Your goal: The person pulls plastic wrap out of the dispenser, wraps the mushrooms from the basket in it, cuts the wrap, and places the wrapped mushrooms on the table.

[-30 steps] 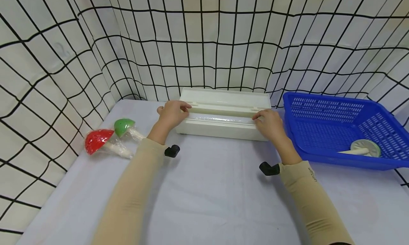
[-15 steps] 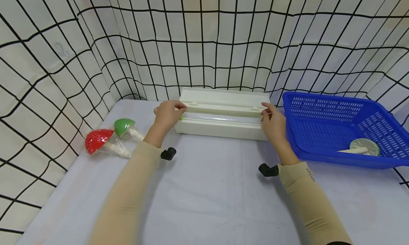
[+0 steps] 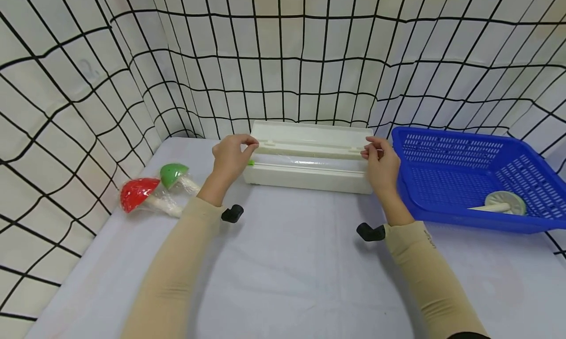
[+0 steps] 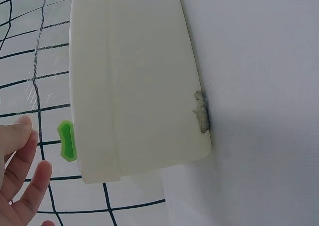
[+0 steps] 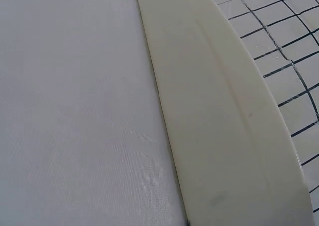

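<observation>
A long white cling film dispenser (image 3: 309,179) stands at the back of the table with its lid (image 3: 309,132) raised. Its roll of clear film (image 3: 309,162) shows inside. My left hand (image 3: 230,157) is over the dispenser's left end; in the left wrist view its thumb and forefinger (image 4: 21,129) pinch the edge of see-through cling film (image 4: 36,94). Beside them, a small green slider (image 4: 68,141) sits on the box's rim. At the right end, my right hand (image 3: 382,164) has thumb and fingers pinched together at the film's other corner; the right wrist view shows only the box front (image 5: 219,106).
To the left lie a red-capped toy mushroom (image 3: 139,194) and a green-capped one (image 3: 174,175), both wrapped in film. A blue plastic basket (image 3: 442,221) on the right holds another mushroom (image 3: 506,204). Black netting (image 3: 287,59) over white cloth borders the table behind and at the sides.
My right hand has shifted right, from the film above the roll to the box's right end, and risen a little. My left hand has moved slightly left, uncovering the green slider.
</observation>
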A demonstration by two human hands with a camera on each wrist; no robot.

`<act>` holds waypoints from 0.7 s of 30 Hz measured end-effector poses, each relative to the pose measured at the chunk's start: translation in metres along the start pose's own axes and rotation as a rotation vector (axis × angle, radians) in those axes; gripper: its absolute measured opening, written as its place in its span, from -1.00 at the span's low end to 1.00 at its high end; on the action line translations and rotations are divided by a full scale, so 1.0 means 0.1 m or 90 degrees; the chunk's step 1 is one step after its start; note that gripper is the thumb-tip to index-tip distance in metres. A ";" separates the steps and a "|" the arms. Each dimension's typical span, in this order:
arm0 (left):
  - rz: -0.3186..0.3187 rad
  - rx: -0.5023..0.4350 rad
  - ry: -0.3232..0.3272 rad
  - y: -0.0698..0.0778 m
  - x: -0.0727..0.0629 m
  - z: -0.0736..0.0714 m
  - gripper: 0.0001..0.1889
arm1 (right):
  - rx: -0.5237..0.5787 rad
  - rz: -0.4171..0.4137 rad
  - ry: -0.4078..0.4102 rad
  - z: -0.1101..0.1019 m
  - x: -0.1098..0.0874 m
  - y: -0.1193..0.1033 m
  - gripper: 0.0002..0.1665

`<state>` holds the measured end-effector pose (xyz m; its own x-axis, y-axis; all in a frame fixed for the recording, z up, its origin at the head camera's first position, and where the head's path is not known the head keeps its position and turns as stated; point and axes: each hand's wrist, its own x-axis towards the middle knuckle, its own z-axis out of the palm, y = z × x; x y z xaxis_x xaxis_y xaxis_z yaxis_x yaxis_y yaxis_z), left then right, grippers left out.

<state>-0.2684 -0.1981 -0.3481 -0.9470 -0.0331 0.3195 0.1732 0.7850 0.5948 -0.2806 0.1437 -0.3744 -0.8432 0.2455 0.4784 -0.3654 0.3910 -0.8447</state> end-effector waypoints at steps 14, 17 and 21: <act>0.025 -0.035 0.064 0.05 -0.03 -0.07 -0.84 | 0.080 -0.023 0.040 -0.01 0.06 -0.09 -0.75; 0.039 -0.049 0.083 0.04 -0.04 -0.08 -0.85 | 0.088 -0.041 0.046 -0.02 0.07 -0.13 -0.76; 0.070 -0.093 0.106 0.02 -0.05 -0.09 -0.86 | 0.099 -0.055 0.054 -0.01 0.07 -0.17 -0.76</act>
<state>-0.2612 -0.2021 -0.3422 -0.8646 -0.0632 0.4985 0.3219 0.6921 0.6461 -0.2796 0.1398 -0.3559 -0.7718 0.2932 0.5642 -0.4975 0.2740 -0.8230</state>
